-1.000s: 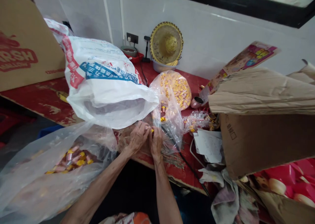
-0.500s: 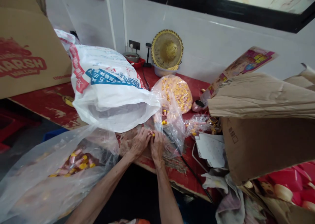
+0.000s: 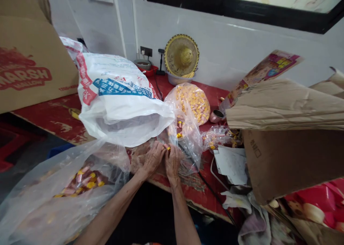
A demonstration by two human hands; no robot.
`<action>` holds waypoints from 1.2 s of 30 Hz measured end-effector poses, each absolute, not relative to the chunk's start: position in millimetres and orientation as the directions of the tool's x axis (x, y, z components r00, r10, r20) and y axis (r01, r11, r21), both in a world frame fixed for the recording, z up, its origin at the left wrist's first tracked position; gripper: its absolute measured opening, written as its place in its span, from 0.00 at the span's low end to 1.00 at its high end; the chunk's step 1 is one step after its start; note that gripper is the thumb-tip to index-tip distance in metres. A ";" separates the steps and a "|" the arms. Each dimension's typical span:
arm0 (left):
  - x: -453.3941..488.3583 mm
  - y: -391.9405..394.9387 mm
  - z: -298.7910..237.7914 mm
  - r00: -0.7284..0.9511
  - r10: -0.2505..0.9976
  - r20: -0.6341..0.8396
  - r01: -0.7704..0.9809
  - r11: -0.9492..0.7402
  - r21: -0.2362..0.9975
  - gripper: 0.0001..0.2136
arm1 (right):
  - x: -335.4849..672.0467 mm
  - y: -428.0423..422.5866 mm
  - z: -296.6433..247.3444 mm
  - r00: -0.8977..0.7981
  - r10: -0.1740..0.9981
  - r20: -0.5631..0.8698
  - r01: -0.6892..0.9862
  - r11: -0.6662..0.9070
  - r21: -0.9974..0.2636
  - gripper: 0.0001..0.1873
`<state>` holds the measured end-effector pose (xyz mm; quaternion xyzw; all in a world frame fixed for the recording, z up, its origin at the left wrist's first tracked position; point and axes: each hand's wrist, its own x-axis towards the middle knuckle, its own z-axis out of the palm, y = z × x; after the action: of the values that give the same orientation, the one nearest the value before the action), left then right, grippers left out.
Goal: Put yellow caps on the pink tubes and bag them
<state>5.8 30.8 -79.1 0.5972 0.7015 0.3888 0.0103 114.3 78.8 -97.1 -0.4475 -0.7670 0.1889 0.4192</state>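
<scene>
Over the front of the red table (image 3: 199, 193), my left hand (image 3: 153, 157) and my right hand (image 3: 172, 161) meet, fingers closed on one small pink piece with a yellow end (image 3: 167, 147). It sits between the fingertips of both hands. Just beyond my right hand lies a clear plastic bag (image 3: 191, 130) with similar pieces near its mouth. A large white printed sack (image 3: 120, 94) gapes open behind my left hand. To the left, a big clear bag (image 3: 40, 187) holds a heap of pink and yellow pieces (image 3: 82, 180).
A printed carton (image 3: 29, 58) stands at the left. On the right are an open cardboard box (image 3: 285, 159), white papers (image 3: 230, 164) and rags (image 3: 252, 216). A pink cup (image 3: 216, 116) and a straw hat (image 3: 182, 55) stand farther back. A black cable (image 3: 212, 191) crosses the table.
My hands stay in nearly the same place, fingers shifting slightly; more of the small piece shows between them. The view has tilted a little.
</scene>
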 end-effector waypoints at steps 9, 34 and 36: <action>0.1 36.2 -79.5 -0.350 0.787 0.508 0.738 -0.102 0.667 0.04 | 115.5 78.4 -89.7 -0.256 0.828 0.500 0.530 0.552 -0.643 0.21; 1.1 28.4 -70.4 -0.330 0.767 0.550 0.816 -0.061 0.575 0.04 | 116.7 77.2 -90.0 -0.309 0.815 0.491 0.575 0.571 -0.585 0.24; 1.0 27.7 -71.5 -0.307 0.781 0.544 0.812 -0.083 0.577 0.04 | 116.1 77.2 -91.2 -0.325 0.811 0.487 0.581 0.577 -0.574 0.23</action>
<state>1.0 27.7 -71.5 0.5885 0.6771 0.4416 -0.0177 116.1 77.2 -91.2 -0.4348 -0.8000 0.1493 0.3855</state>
